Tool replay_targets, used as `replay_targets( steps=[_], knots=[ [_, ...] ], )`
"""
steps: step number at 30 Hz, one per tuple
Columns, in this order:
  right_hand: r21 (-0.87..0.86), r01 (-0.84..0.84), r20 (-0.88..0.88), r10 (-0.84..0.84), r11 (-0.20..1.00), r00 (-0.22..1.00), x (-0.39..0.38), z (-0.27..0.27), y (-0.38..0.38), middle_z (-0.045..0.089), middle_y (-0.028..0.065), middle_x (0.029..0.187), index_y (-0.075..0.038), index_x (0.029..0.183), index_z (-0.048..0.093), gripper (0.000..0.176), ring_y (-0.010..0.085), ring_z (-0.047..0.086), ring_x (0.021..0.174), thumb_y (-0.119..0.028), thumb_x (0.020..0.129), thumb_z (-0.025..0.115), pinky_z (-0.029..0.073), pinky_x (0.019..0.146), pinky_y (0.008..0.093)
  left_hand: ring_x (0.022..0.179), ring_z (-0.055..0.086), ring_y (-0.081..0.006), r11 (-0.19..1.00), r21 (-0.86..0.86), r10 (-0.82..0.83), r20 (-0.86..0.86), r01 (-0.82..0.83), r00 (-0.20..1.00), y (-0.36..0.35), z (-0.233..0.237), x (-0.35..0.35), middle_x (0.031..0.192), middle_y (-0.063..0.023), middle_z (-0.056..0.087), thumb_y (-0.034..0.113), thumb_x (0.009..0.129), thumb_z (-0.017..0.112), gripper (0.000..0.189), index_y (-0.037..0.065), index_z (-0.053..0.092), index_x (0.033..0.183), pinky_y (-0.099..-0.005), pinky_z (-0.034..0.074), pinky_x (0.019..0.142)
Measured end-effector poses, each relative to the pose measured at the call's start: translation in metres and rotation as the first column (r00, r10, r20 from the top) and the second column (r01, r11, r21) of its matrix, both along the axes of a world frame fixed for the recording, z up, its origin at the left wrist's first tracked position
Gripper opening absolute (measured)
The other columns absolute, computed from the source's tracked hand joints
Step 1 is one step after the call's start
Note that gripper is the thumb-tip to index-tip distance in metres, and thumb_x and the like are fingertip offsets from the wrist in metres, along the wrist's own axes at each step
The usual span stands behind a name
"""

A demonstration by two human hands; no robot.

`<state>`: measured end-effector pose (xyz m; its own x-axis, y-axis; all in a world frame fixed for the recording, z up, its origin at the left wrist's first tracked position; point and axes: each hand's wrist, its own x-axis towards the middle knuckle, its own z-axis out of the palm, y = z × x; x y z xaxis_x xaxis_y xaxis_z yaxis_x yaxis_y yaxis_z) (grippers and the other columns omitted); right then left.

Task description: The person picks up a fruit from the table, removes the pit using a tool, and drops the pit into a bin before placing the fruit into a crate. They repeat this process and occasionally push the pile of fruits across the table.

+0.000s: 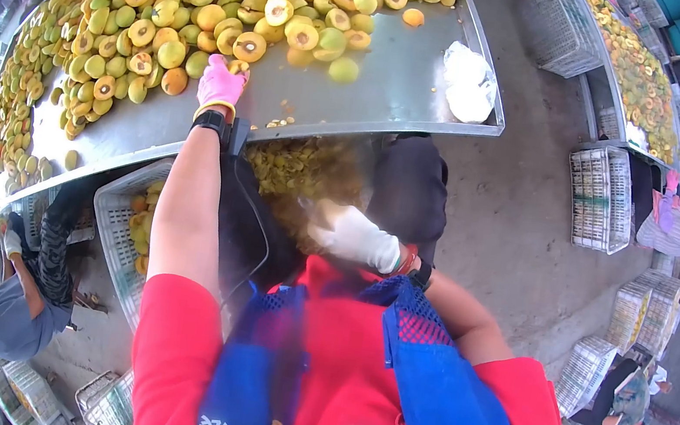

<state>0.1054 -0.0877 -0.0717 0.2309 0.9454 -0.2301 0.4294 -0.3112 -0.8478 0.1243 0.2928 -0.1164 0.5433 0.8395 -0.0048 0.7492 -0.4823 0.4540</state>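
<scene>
My left hand [223, 82], in a pink glove, is at the near edge of the fruit pile on the metal table [376, 86]. Its fingers are closed round a piece of fruit [239, 68]. Many halved yellow-green fruits [172, 54] lie heaped beyond it, some showing brown centres. Below the table edge, my right hand [346, 233], in a white glove, is over a container of fruit pieces [294, 166] between my legs. Motion blurs its fingertips, and whatever they hold cannot be made out.
A crumpled white plastic bag [468, 83] lies at the table's right corner. A crate of fruit [128, 216] stands left of my legs. One person [26, 311] sits at the left, another [674, 223] at the right beside a crate [600, 199] and a second fruit table [634, 67].
</scene>
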Motion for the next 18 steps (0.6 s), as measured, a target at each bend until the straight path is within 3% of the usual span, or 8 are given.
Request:
replay_targets(
  steps=[2, 3, 7, 10, 12, 13, 16, 18],
  knots=[
    [0.01, 0.024, 0.007, -0.024, 1.0, 1.0, 0.0, 0.005, 0.001, 0.066, 0.0237, 0.084, 0.0, 0.102, 0.055, 0.028, 0.0412, 0.066, 0.079, -0.026, 0.093, 0.056, 0.05, 0.069, 0.047, 0.114, 0.063, -0.041, 0.995, -0.039, -0.083, 0.108, 0.088, 0.991, 0.002, -0.008, 0.002, 0.123, -0.0221, 0.065, 0.039, 0.079, 0.079, 0.064, 0.004, 0.051, 0.125, -0.0495, 0.049, 0.095],
    [0.009, 0.048, 0.006, -0.048, 0.999, 0.999, -0.001, 0.007, 0.001, 0.066, 0.0237, 0.084, 0.0, 0.102, 0.055, 0.028, 0.0415, 0.066, 0.078, -0.026, 0.093, 0.057, 0.05, 0.068, 0.0471, 0.102, 0.068, -0.0333, 0.99, 0.011, -0.142, 0.164, 0.143, 0.976, -0.001, -0.01, 0.0, 0.117, -0.0169, 0.067, 0.031, 0.081, 0.079, 0.058, 0.004, 0.051, 0.124, -0.0424, 0.053, 0.085],
    [0.113, 0.213, 0.071, -0.222, 0.97, 0.972, -0.001, 0.032, 0.008, 0.066, 0.0234, 0.083, 0.0, 0.102, 0.053, 0.028, 0.0421, 0.066, 0.075, -0.025, 0.093, 0.064, 0.05, 0.064, 0.0464, 0.083, 0.063, -0.009, 0.743, -0.554, -0.028, 0.535, 0.375, 0.845, -0.057, 0.056, -0.026, 0.102, -0.0036, 0.067, 0.026, 0.087, 0.076, 0.043, 0.007, 0.057, 0.12, -0.0239, 0.049, 0.063],
    [0.404, 0.221, 0.224, -0.33, 0.888, 0.917, 0.004, 0.054, 0.015, 0.064, 0.0194, 0.079, -0.001, 0.101, 0.052, 0.023, 0.0375, 0.066, 0.071, -0.012, 0.09, 0.069, 0.05, 0.062, 0.0429, 0.087, 0.062, -0.0095, 0.655, -0.607, 0.013, 0.605, 0.45, 0.796, -0.112, 0.095, -0.059, 0.103, -0.002, 0.064, 0.031, 0.094, 0.066, 0.035, 0.007, 0.06, 0.119, -0.0239, 0.048, 0.063],
    [0.515, 0.325, 0.126, -0.445, 0.793, 0.886, 0.007, 0.073, 0.024, 0.063, 0.0165, 0.077, -0.002, 0.101, 0.053, 0.022, 0.0343, 0.066, 0.069, -0.009, 0.088, 0.07, 0.051, 0.062, 0.0407, 0.084, 0.06, -0.0095, 0.601, -0.622, 0.079, 0.671, 0.502, 0.737, -0.142, 0.105, -0.076, 0.099, -0.001, 0.062, 0.033, 0.098, 0.06, 0.032, 0.007, 0.063, 0.115, -0.0238, 0.048, 0.063],
    [0.51, 0.332, 0.182, -0.477, 0.793, 0.86, 0.01, 0.077, 0.026, 0.062, 0.0134, 0.078, -0.004, 0.104, 0.054, 0.023, 0.0301, 0.065, 0.068, -0.006, 0.088, 0.07, 0.051, 0.064, 0.0373, 0.084, 0.062, -0.0094, 0.552, -0.64, 0.148, 0.706, 0.534, 0.693, -0.155, 0.108, -0.083, 0.098, -0.0009, 0.065, 0.029, 0.099, 0.062, 0.027, 0.007, 0.062, 0.114, -0.0244, 0.05, 0.067],
    [0.572, 0.461, 0.008, -0.566, 0.679, 0.824, 0.01, 0.099, 0.032, 0.063, 0.0137, 0.083, -0.004, 0.108, 0.056, 0.025, 0.0293, 0.066, 0.071, -0.007, 0.087, 0.071, 0.052, 0.066, 0.0355, 0.092, 0.059, -0.0101, 0.549, -0.617, 0.176, 0.745, 0.565, 0.643, -0.188, 0.111, -0.095, 0.098, -0.0027, 0.063, 0.023, 0.101, 0.058, 0.024, 0.003, 0.061, 0.113, -0.0252, 0.049, 0.084],
    [0.587, 0.469, -0.007, -0.576, 0.66, 0.818, 0.01, 0.099, 0.033, 0.064, 0.0147, 0.088, -0.004, 0.111, 0.058, 0.028, 0.0297, 0.067, 0.075, -0.006, 0.087, 0.072, 0.053, 0.068, 0.0351, 0.091, 0.058, -0.0095, 0.583, -0.558, 0.141, 0.785, 0.59, 0.603, -0.205, 0.117, -0.096, 0.097, -0.0024, 0.063, 0.021, 0.101, 0.058, 0.023, 0.002, 0.061, 0.114, -0.0248, 0.049, 0.083]
  ],
)
